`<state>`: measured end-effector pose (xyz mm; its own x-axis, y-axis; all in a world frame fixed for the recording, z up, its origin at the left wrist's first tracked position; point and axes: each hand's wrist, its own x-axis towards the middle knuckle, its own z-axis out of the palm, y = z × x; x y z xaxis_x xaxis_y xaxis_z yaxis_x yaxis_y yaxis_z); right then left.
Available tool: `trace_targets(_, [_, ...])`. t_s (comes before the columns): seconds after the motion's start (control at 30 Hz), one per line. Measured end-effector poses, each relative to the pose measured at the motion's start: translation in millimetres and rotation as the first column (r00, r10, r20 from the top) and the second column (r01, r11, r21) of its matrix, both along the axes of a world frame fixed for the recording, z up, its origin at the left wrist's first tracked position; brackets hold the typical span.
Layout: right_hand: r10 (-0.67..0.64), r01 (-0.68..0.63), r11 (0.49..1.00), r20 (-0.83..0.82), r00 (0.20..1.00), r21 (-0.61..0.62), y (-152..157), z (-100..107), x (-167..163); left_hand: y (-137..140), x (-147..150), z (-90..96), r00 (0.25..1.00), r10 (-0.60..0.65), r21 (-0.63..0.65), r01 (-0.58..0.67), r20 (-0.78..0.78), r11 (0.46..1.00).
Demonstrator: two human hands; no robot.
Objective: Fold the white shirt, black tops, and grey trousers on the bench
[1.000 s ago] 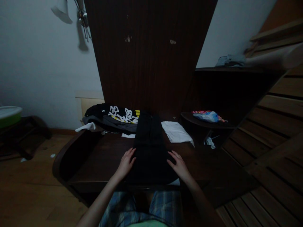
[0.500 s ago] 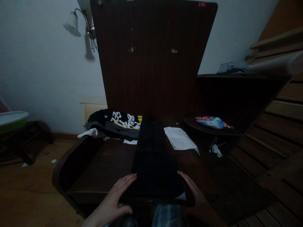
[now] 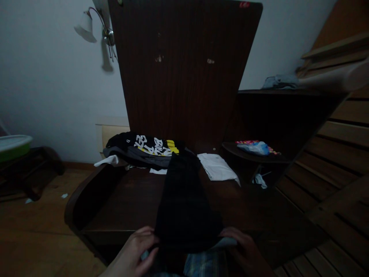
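A long black folded garment [image 3: 183,196] lies lengthwise on the dark wooden table [image 3: 129,200], its near end hanging over the front edge. My left hand [image 3: 137,250] grips the near left corner of that garment, fingers curled around the hem. My right hand [image 3: 245,252] holds the near right corner, partly hidden in the dark. A pale layer shows just under the near hem between my hands.
A black top with white and yellow print [image 3: 144,148] lies heaped at the table's back left. A folded white cloth [image 3: 216,166] sits at the back right. A tall dark board [image 3: 184,69] stands behind; a side shelf holds a colourful packet [image 3: 253,147]. Wooden slats [image 3: 331,184] run along the right.
Both hands slid from the garment's sides down to its near corners and closed on them. The garment's far end has pulled toward me, uncovering more of the printed top.
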<state>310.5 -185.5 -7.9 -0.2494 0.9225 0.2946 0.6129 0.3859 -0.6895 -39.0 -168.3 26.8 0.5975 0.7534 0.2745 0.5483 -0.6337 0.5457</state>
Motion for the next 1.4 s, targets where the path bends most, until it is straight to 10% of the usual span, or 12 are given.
trace_targets(0.27, [-0.160, 0.105, 0.981, -0.378, 0.912, -0.163, 53.4, 65.9, -17.0, 50.1, 29.5, 32.5, 0.849, 0.391, -0.271, -0.307, 0.356, 0.912])
trace_targets(0.5, [-0.319, 0.200, 0.945, -0.585, 0.746, -0.259, 161.1, 41.8, -35.7, 168.6, 61.3, 3.4, 0.564, 0.611, -0.586, -0.257, 0.555, 0.769])
trace_targets(0.73, [-0.379, 0.354, 0.923, -0.526, 0.762, -0.152, 175.3, -5.4, -33.1, 181.9, 51.2, -33.2, 0.698, 0.550, -0.467, -0.336, 0.459, 0.818])
trace_targets(1.2, [-0.209, 0.045, 0.951, -0.529, 0.823, -0.305, 178.8, -6.5, -28.0, 178.6, 52.3, -28.5, 0.857, 0.459, -0.216, -0.415, 0.233, 0.884])
trace_targets(1.4, [-0.246, 0.230, 0.969, -0.371, 0.896, -0.087, 177.9, -10.4, -29.4, 171.7, 57.5, -19.0, 0.836, 0.549, -0.149, -0.540, 0.023, 0.829])
